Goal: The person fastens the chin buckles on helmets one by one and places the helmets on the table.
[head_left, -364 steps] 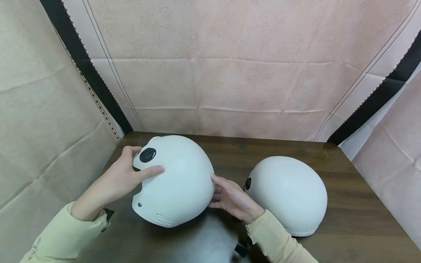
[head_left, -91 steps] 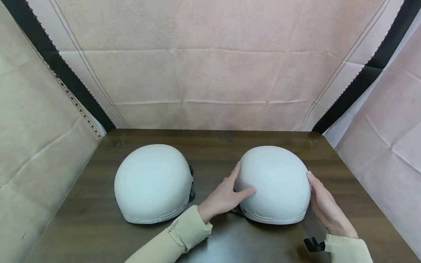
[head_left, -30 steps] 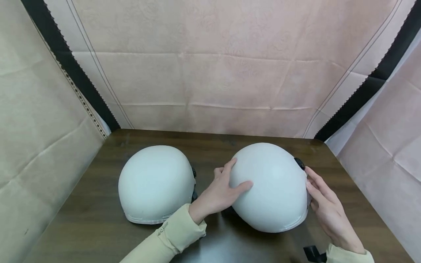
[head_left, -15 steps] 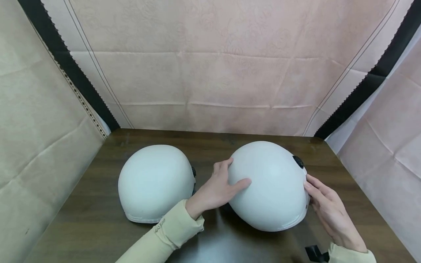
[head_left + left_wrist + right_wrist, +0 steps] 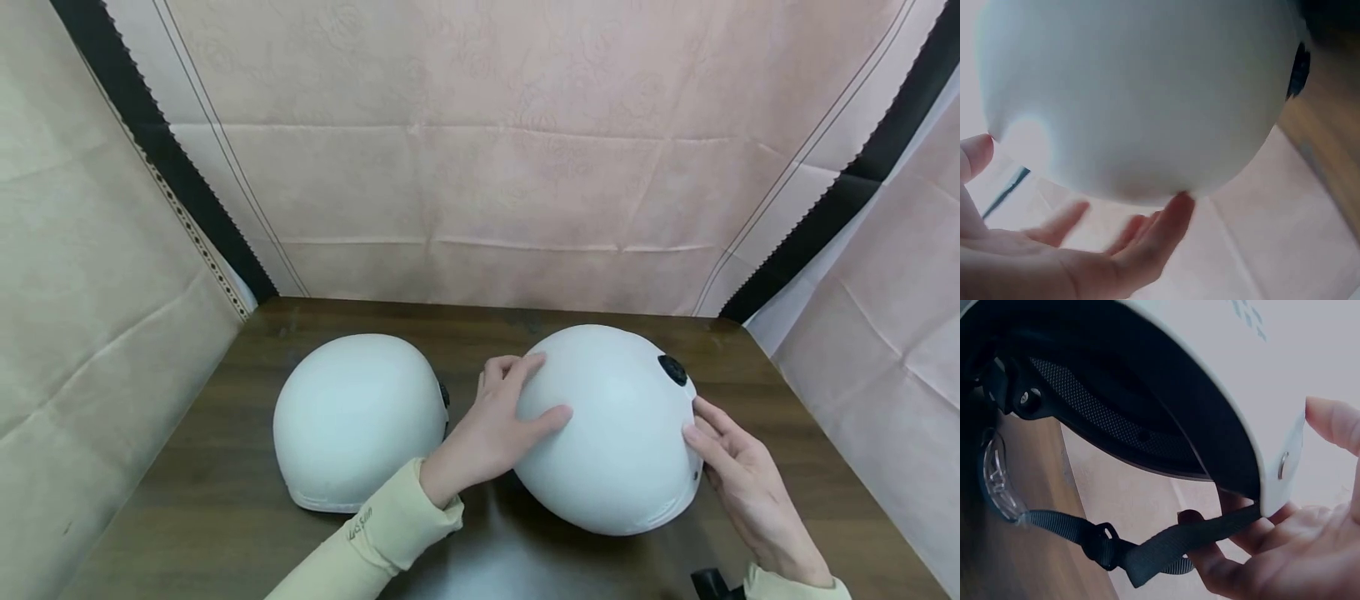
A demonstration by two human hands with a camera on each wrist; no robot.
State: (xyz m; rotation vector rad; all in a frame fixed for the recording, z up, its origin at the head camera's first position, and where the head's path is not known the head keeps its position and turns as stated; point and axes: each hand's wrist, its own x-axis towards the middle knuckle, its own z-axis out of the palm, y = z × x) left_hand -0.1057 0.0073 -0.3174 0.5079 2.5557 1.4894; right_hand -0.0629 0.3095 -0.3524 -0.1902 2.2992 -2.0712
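Note:
A white helmet (image 5: pixel 607 433) is held tilted between both hands, over the right part of the table. My left hand (image 5: pixel 495 429) grips the left side of its dome, thumb in front and fingers behind. At the opposite side, my right hand (image 5: pixel 750 483) holds the rim, with the thumb outside and other fingers under the edge. Near the rim shows a black oval disc (image 5: pixel 672 370). The right wrist view reveals the dark lining (image 5: pixel 1104 381) and a black chin strap (image 5: pixel 1191 537) with a clear plastic buckle part (image 5: pixel 999 478), close to my fingers.
A second white helmet (image 5: pixel 356 425) rests dome up to the left, close behind my left forearm. The brown wooden table (image 5: pixel 187 517) is bordered by pale fabric walls (image 5: pixel 465 183) at the back and both sides.
Both hands were on the left helmet at first, then on the right one, which sat level. Since then this helmet has tilted and turned, bringing its black disc into view.

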